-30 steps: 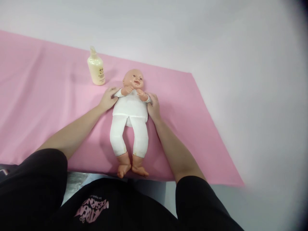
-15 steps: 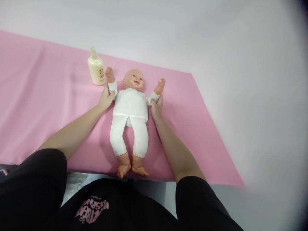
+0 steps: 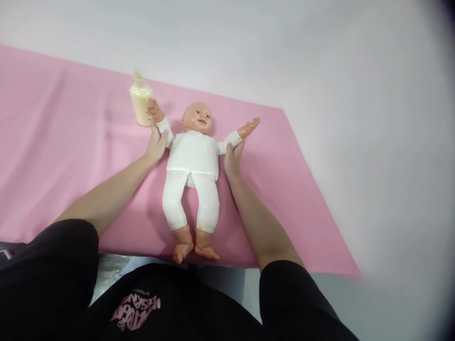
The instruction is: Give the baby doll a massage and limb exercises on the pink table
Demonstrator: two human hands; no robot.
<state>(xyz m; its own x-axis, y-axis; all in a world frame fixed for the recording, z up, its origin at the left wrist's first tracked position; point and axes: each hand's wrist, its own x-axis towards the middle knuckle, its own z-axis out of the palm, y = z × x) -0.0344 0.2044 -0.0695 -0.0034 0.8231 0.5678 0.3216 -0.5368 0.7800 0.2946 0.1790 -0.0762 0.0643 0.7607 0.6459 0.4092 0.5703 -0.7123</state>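
A baby doll [image 3: 193, 154] in a white top and white trousers lies on its back, feet towards me. My left hand [image 3: 156, 144] is closed round the doll's sleeved arm on the left, thumb on top. On the other side, my right hand [image 3: 233, 160] grips the doll's other sleeved arm from below. Both doll arms are spread outward, with the bare doll hands beyond my fingers. Part of my fingers is hidden behind the sleeves. Just behind the doll's left-side hand stands a cream pump bottle [image 3: 140, 97], partly covered by that hand.
A pink cloth [image 3: 88, 142] covers the table under the doll, with folds on the left. Its far and right edges border a pale floor or wall [image 3: 355, 118]. The doll's feet lie close to the table's near edge.
Both doll arms have swung outward in my hands, the right-side one further out to the right. The left-side doll hand now overlaps the bottle. The doll's body has stayed put.
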